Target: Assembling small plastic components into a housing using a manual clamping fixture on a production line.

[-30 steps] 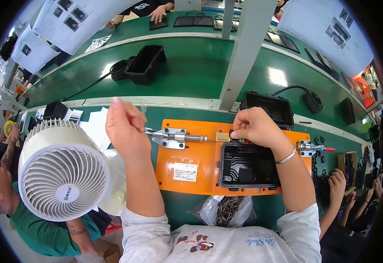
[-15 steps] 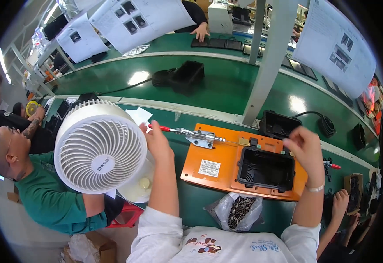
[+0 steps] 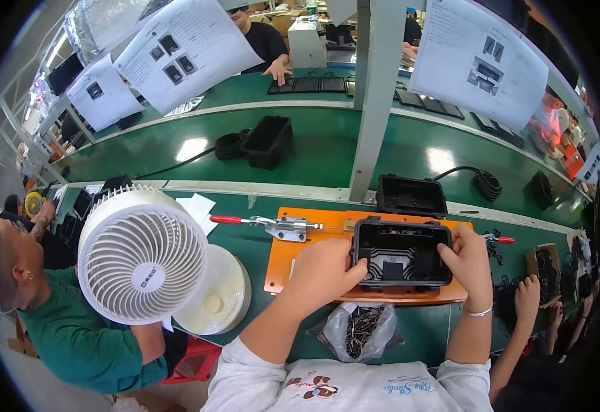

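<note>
A black rectangular plastic box (image 3: 401, 278), its open side facing me, is between my hands over the orange fixture (image 3: 279, 264). My left hand (image 3: 324, 270) grips its left wall, thumb on the near left corner. On the right wall, the fingers and thumb of my right hand (image 3: 466, 261) are closed. Left of the box, a toggle clamp (image 3: 293, 229) with a red handle (image 3: 226, 220) is mounted on the fixture. Another red clamp handle (image 3: 506, 240) sticks out at the right. The box covers most of the fixture's middle.
A white fan (image 3: 150, 264) stands at my left. A clear bag of screws (image 3: 363, 331) lies between me and the fixture. Behind the fixture are another black box (image 3: 412, 194) and a metal post (image 3: 368, 103). Co-workers sit at the left and right.
My left hand has let go of the red clamp handle and moved right to the black box. My right hand has come onto its other side. The box now sits higher over the fixture.
</note>
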The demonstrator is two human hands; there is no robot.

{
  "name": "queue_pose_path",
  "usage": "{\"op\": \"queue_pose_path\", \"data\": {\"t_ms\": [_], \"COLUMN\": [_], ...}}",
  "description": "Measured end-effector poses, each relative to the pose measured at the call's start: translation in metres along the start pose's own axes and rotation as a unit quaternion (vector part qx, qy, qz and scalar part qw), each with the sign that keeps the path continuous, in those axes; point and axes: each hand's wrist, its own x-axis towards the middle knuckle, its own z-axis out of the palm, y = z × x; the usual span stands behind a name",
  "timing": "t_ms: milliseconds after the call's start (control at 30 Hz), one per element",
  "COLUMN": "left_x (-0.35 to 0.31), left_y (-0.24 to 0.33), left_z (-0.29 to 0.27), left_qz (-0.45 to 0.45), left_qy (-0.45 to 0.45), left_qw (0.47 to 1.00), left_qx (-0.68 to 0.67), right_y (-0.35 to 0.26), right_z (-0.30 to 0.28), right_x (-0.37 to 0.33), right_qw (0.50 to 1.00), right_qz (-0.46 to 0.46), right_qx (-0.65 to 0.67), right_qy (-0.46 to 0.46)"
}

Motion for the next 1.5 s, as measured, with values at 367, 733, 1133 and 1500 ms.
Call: {"op": "queue_pose_path", "data": {"t_ms": [367, 733, 1133, 1500], "left_x": [-0.063, -0.148, -0.113, -0.051], "left_y": [-0.019, -0.075, -0.048, -0.013], "left_z": [0.006, 0.03, 0.01, 0.015], "left_qz": [0.093, -0.05, 0.083, 0.053], "left_qy": [0.132, 0.264, 0.262, 0.169], "left_qw": [0.961, 0.948, 0.938, 0.867], "left_qx": [-0.226, -0.169, -0.213, -0.465], "right_y": [0.126, 0.111, 0.031, -0.035], "right_z": [-0.051, -0.015, -0.022, -0.046], "right_x": [0.12, 0.145, 0.135, 0.01], "right_qw": [0.922, 0.945, 0.987, 0.981], "right_qz": [0.19, 0.258, 0.134, -0.086], "right_qx": [0.293, 0.01, 0.054, 0.176], "right_qy": [0.17, -0.2, -0.063, 0.015]}}
